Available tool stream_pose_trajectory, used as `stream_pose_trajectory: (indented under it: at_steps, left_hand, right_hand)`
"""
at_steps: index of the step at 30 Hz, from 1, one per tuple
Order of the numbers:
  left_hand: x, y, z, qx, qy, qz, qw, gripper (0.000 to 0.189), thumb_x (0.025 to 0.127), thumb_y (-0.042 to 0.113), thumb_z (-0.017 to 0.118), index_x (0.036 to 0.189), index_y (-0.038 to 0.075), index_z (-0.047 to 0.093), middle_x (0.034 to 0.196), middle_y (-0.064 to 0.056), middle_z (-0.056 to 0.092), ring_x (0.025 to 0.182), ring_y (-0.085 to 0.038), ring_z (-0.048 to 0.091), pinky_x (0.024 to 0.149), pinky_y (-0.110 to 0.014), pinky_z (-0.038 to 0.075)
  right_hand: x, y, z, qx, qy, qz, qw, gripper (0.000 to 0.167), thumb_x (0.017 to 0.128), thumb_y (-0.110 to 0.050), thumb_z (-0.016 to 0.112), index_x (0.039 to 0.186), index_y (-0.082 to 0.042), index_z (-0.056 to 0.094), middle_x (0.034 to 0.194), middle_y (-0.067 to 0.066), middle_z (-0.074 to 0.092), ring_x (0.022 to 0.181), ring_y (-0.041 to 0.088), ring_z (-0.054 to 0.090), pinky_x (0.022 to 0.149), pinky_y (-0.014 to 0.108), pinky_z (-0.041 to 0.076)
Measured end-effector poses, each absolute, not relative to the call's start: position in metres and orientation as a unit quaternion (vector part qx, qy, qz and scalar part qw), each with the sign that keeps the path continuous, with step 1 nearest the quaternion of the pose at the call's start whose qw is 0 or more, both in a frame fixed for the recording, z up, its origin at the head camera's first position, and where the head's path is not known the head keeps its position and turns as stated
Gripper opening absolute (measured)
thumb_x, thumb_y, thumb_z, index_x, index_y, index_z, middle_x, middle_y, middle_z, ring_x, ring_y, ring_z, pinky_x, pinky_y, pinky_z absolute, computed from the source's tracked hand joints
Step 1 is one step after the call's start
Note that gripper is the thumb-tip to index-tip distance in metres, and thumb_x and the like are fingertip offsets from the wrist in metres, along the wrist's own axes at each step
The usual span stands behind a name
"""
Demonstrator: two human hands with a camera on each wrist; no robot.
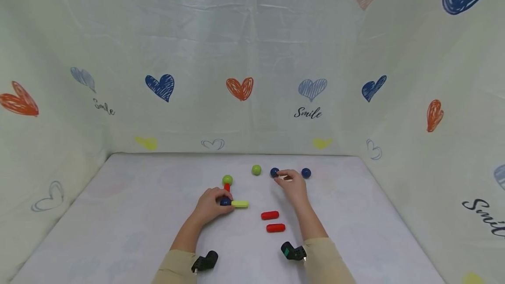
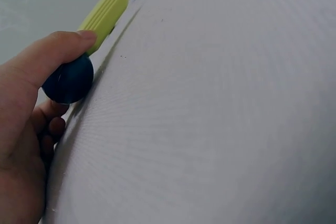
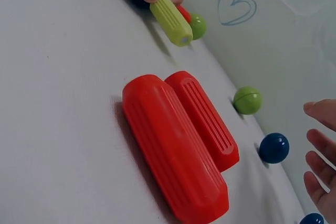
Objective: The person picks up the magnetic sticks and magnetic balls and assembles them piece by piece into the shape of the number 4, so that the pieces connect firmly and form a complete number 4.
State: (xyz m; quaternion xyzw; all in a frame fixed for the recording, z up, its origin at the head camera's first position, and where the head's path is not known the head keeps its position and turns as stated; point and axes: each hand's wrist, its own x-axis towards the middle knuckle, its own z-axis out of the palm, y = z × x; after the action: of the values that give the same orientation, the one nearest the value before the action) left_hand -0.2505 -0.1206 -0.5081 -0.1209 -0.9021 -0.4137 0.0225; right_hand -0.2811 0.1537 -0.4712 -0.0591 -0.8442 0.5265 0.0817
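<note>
My left hand holds a blue ball between thumb and fingers. From that ball a yellow-green ribbed rod sticks out to the right, its end free in the right wrist view. A red rod runs away from the ball toward a green ball; fingers partly cover the joint. My right hand reaches to a second blue ball at the back. Seen from the right wrist, its fingers are spread, with a gap between them and that ball.
Two red ribbed rods lie side by side between the forearms. A loose green ball sits at the back middle, and another blue ball is right of my right hand. Behind the table hangs a heart-patterned cloth.
</note>
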Motion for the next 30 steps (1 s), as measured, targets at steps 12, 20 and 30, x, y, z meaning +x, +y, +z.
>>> stream_pose_trajectory:
  at_steps: [12, 20, 30]
  left_hand:
    - [-0.252, -0.122, -0.510, -0.117, -0.896, -0.428, 0.024, 0.020, 0.074, 0.019, 0.084, 0.088, 0.020, 0.070, 0.087, 0.005, 0.057, 0.087, -0.017, 0.049, 0.078, -0.038, 0.044]
    - [-0.253, -0.122, -0.509, -0.114, -0.896, -0.429, 0.022, 0.019, 0.075, 0.018, 0.084, 0.087, 0.020, 0.070, 0.087, 0.005, 0.058, 0.087, -0.017, 0.050, 0.079, -0.038, 0.044]
    - [-0.251, -0.122, -0.509, -0.119, -0.891, -0.437, 0.024, 0.019, 0.074, 0.017, 0.084, 0.088, 0.020, 0.070, 0.088, 0.005, 0.059, 0.087, -0.017, 0.050, 0.079, -0.038, 0.045]
  right_hand:
    - [-0.300, 0.160, -0.479, -0.104, -0.816, 0.565, 0.067, 0.032, 0.085, -0.014, 0.076, 0.116, -0.008, 0.070, 0.114, 0.012, 0.060, 0.093, 0.026, 0.052, 0.070, 0.029, 0.045]
    - [-0.312, 0.159, -0.491, -0.103, -0.794, 0.594, 0.078, 0.033, 0.082, -0.008, 0.078, 0.113, -0.004, 0.069, 0.112, 0.013, 0.061, 0.094, 0.025, 0.052, 0.071, 0.025, 0.045]
    - [-0.323, 0.154, -0.500, -0.118, -0.788, 0.600, 0.079, 0.033, 0.082, -0.010, 0.078, 0.113, -0.005, 0.069, 0.117, 0.014, 0.062, 0.098, 0.027, 0.055, 0.077, 0.029, 0.047]
